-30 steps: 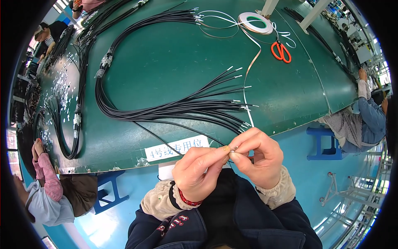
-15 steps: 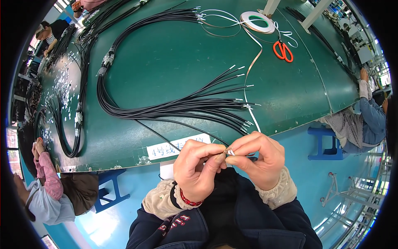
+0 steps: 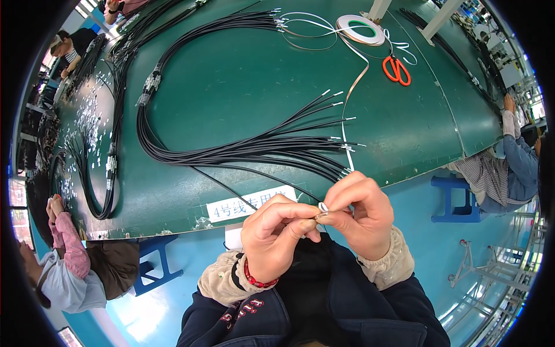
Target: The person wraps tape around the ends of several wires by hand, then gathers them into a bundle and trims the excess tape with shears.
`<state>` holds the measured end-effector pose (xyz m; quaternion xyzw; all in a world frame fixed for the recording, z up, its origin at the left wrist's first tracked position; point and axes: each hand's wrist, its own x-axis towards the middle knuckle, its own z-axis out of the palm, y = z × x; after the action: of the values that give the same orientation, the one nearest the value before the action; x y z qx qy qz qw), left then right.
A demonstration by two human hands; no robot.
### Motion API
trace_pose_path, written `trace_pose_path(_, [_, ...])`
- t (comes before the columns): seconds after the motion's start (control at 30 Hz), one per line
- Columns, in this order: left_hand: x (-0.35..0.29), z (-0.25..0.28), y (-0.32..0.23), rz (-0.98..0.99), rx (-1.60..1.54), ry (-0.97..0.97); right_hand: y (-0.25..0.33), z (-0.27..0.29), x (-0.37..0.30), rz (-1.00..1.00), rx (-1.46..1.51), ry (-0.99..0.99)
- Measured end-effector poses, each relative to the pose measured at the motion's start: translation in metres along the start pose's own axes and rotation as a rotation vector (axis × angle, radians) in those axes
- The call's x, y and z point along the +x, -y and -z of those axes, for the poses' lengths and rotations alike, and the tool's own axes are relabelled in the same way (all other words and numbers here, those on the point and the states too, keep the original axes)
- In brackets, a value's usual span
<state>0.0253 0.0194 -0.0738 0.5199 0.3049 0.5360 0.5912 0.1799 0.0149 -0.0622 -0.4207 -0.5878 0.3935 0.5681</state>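
Bright even overhead light, soft shadows, sharp centre, fisheye-bent dark rim.

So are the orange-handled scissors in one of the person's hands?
No, the scissors lie on the green table beside the tape roll, far from both hands.

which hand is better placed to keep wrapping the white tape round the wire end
Right, probably: the right hand pinches the white tape at the wire end, while the left hand steadies the wire.
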Motion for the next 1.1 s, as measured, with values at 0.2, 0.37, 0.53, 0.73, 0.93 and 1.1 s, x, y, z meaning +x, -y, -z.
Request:
trace_pose_path(0.2, [-0.002,-0.002,-0.005,0.029,0.105,-0.049,-0.001,0.006,0.007,0.230,-0.275,0.114])
trace_pose_path(0.37, [0.000,0.005,0.003,-0.199,0.367,-0.031,0.004,0.005,0.006,0.199,-0.266,0.076])
trace_pose_path(0.53, [-0.003,0.004,0.001,-0.190,0.421,-0.057,0.002,-0.002,-0.001,0.162,-0.269,0.034])
trace_pose_path(0.73, [-0.004,0.002,0.000,-0.210,0.468,-0.076,0.005,-0.001,0.000,0.189,-0.311,0.007])
trace_pose_path(0.93, [-0.002,0.005,-0.007,-0.185,0.456,-0.021,0.005,0.002,0.003,0.258,-0.353,0.048])
trace_pose_path(1.1, [0.001,0.012,-0.009,-0.121,0.356,0.094,0.007,0.002,0.009,0.247,-0.293,0.064])
